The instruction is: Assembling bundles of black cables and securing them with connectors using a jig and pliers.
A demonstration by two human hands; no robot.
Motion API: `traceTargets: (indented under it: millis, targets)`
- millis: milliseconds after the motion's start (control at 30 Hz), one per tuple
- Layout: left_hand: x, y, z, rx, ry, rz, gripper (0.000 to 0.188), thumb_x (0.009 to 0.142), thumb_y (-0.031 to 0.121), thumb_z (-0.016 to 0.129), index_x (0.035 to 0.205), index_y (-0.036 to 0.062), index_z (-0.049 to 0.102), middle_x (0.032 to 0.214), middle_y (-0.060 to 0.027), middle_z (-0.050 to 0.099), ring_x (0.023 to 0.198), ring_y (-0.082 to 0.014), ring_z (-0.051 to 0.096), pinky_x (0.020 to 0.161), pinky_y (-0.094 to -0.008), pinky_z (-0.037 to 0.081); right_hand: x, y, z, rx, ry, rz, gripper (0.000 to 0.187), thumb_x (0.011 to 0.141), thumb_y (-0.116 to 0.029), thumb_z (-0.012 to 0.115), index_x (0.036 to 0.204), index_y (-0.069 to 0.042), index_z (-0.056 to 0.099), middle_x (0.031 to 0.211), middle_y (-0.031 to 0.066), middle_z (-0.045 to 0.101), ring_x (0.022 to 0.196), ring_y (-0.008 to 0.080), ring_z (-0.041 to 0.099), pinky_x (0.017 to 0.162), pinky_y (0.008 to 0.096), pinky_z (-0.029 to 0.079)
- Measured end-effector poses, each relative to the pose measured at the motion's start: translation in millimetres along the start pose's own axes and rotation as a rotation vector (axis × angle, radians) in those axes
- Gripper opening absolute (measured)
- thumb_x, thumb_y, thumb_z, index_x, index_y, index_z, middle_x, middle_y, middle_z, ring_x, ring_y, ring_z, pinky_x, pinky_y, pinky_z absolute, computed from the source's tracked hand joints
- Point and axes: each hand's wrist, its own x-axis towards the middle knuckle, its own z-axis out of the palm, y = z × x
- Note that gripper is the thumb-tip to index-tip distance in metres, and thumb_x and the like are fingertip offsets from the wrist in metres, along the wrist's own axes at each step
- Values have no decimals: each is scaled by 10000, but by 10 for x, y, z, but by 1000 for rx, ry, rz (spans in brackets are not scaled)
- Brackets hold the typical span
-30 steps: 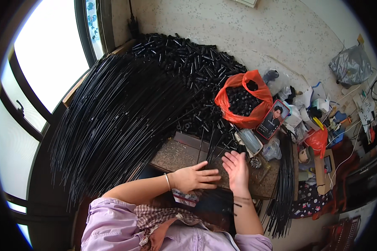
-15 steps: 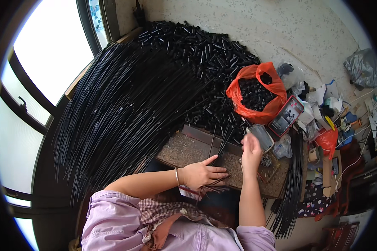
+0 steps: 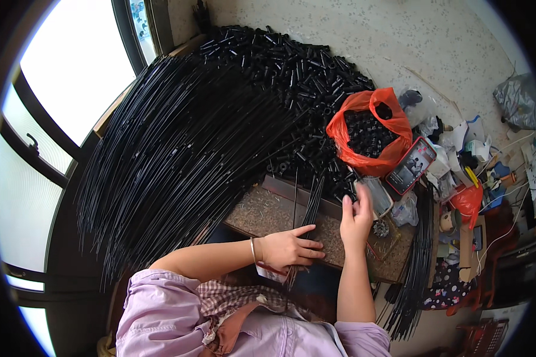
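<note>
My left hand (image 3: 289, 249) is closed over a small bundle of thin black rods (image 3: 312, 205) at the front edge of the worktable. The rods run away from me over a low strip on the table, and their near ends stick out below my fingers. To the right, my right hand (image 3: 356, 223) is raised over the table beside a clear box (image 3: 378, 195). Its thumb stands apart from the fingers, and nothing shows between them. Just beyond it lies a heap of short black tubes (image 3: 304, 77).
A large mass of long black rods (image 3: 173, 160) covers the left side. A red plastic bag (image 3: 369, 156) of small black parts stands beyond my right hand, beside a phone (image 3: 410, 166). More rods (image 3: 414, 262) hang at the right edge, near mixed clutter (image 3: 467, 154).
The fingers of my right hand have gone from pinched together to spread apart. My left hand stays on the rods, whose fanned near ends are now gathered closer together.
</note>
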Motion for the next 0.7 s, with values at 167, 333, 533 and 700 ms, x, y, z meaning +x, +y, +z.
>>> traceTargets:
  millis: [167, 333, 533, 700]
  targets:
    - [-12, -33, -41, -224, 87, 37, 133, 678, 147, 508, 736, 29, 527, 914, -86, 518, 922, -219, 466, 876, -414, 254, -527, 159, -68, 550, -436, 792, 301, 777, -281, 455, 858, 6, 492, 812, 113, 534, 674, 159, 537, 541, 252, 441]
    - [297, 207, -591, -552, 77, 70, 131, 671, 101, 506, 712, -23, 499, 775, -147, 521, 765, -280, 498, 821, -372, 329, -655, 107, -50, 1350, -881, 1142, 626, 726, -547, 316, 944, 22, 459, 861, 131, 522, 793, 188, 515, 668, 279, 426]
    - [372, 509, -754, -448, -77, 51, 149, 637, 103, 521, 731, -12, 513, 790, -121, 530, 794, -265, 499, 820, -356, 342, -312, -234, -114, 1473, -967, 840, 636, 746, -548, 232, 1006, 1, 419, 902, 148, 516, 827, 236, 502, 764, 341, 379]
    - [281, 378, -463, -56, -52, 232, 227, 652, 186, 506, 814, 27, 520, 895, -110, 515, 912, -238, 467, 862, -363, 301, 159, -371, -116, 1332, -571, 569, 506, 762, -416, 384, 1110, -51, 340, 1048, 137, 435, 878, 228, 481, 769, 324, 371]
